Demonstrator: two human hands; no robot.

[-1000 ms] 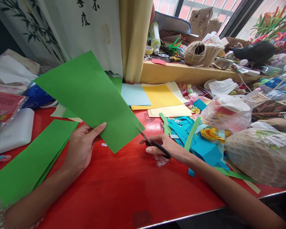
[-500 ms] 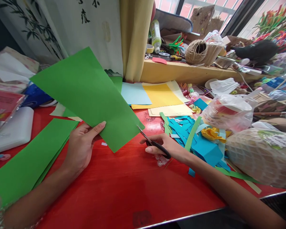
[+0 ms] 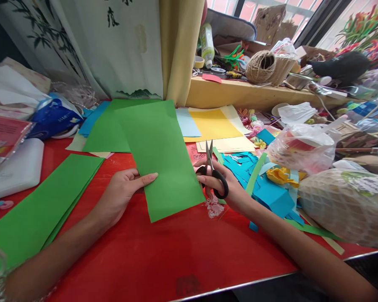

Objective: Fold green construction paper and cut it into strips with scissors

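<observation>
Pinched by its left edge, a green sheet of paper (image 3: 168,167) is in my left hand (image 3: 122,191), tilted above the table. My right hand (image 3: 229,186) is closed around black-handled scissors (image 3: 209,157), their blades pointing up and slightly parted. The right fingers are close to the sheet's right edge; whether they touch it I cannot tell. Behind the held sheet lies another green sheet (image 3: 108,130), partly covered. Folded or stacked green paper (image 3: 44,209) rests to the left of my left forearm.
Light blue paper (image 3: 187,121), yellow paper (image 3: 216,123) and cream paper (image 3: 229,144) lie at the back. Blue scraps (image 3: 271,193) pile up at right, beside a net-wrapped package (image 3: 346,205). A white case (image 3: 15,167) is at left. Twine (image 3: 260,67) sits on the cluttered sill.
The green sheet has swung more upright and lower, uncovering the green sheet behind. The scissors have turned from pointing at the sheet's corner to pointing upward.
</observation>
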